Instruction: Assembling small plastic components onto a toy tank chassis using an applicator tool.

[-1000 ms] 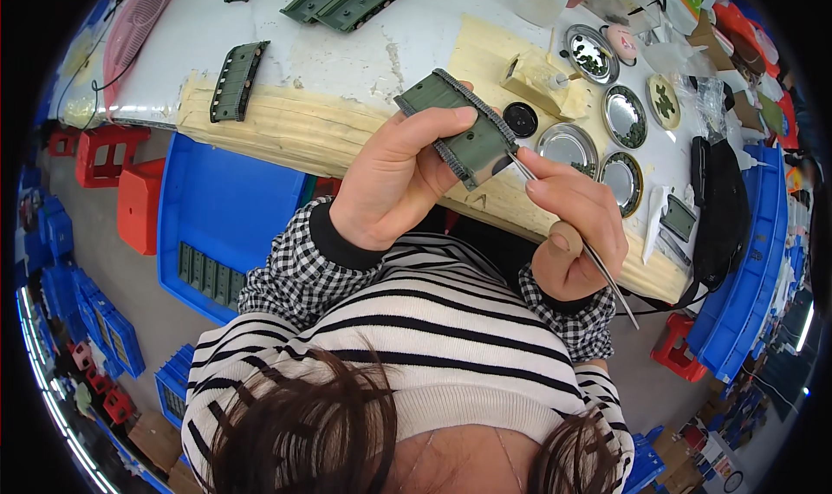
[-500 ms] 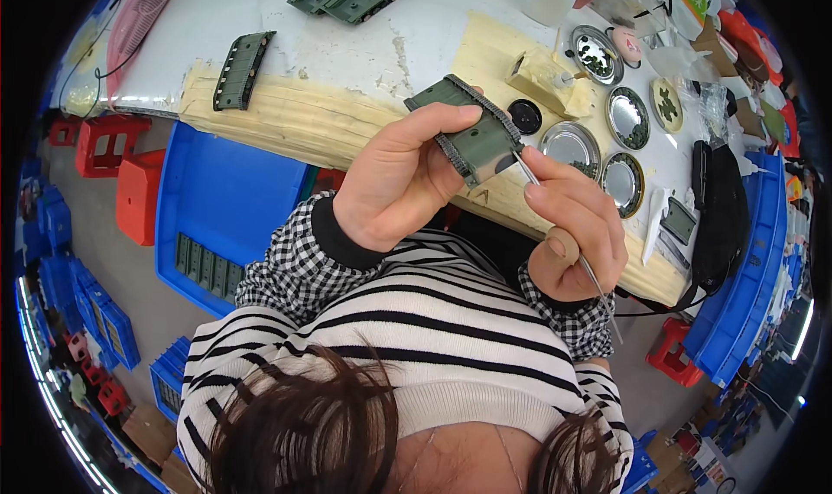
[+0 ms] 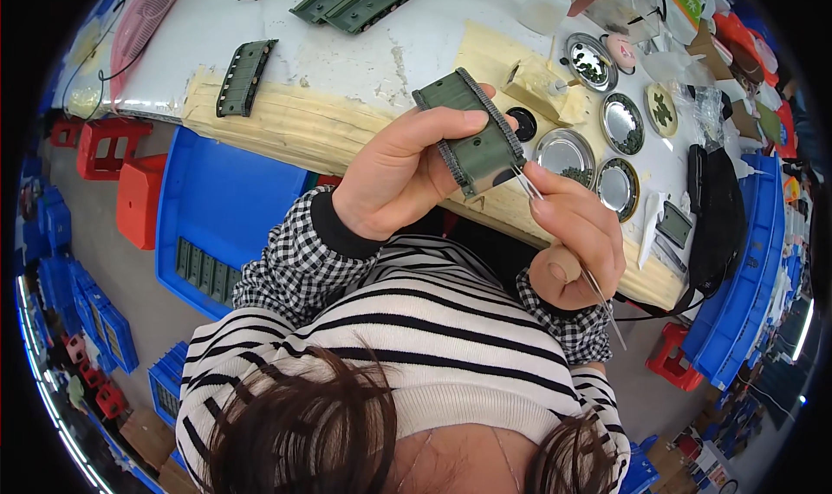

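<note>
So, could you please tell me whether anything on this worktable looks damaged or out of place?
The white tabletop looks damaged: worn marks break its surface beyond the left hand. A tiny dark bit also seems stray, lying outside the uppermost round metal dish rather than inside.

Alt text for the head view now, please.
The left hand holds a green part with ridged edges while the right hand points tweezers at its corner. On the table are round metal dishes with small green pieces; a blue tray at left holds other green parts.
</note>
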`<state>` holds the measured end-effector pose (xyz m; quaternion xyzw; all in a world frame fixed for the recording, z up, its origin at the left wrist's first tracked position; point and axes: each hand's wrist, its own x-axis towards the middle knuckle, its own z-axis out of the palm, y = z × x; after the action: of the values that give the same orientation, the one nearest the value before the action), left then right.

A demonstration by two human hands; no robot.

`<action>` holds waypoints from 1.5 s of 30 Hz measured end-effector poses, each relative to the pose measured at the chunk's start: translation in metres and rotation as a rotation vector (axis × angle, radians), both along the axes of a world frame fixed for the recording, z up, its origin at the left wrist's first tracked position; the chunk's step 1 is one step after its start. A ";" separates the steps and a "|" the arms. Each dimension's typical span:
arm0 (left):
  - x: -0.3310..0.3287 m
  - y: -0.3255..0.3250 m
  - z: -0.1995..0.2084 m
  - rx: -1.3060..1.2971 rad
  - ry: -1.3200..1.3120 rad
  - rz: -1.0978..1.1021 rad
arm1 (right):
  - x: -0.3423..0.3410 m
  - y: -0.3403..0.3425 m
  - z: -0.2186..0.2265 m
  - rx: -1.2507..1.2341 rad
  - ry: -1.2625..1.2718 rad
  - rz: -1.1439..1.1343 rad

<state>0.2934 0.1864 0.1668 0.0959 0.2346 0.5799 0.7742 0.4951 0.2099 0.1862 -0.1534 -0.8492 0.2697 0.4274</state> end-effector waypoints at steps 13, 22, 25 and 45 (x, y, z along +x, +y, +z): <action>0.000 -0.001 0.002 -0.009 0.044 0.013 | -0.001 -0.001 0.006 -0.006 -0.039 -0.013; 0.001 0.001 -0.001 -0.015 0.050 0.031 | -0.003 0.001 0.006 0.018 -0.045 -0.030; 0.001 0.000 -0.001 -0.018 0.028 0.036 | -0.004 0.001 0.006 0.013 -0.037 -0.026; 0.001 -0.001 0.002 -0.002 0.040 0.004 | 0.002 0.002 0.002 -0.047 0.105 -0.038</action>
<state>0.2948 0.1850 0.1692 0.1064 0.2510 0.5791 0.7683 0.4974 0.2116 0.1885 -0.1652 -0.8161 0.2888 0.4725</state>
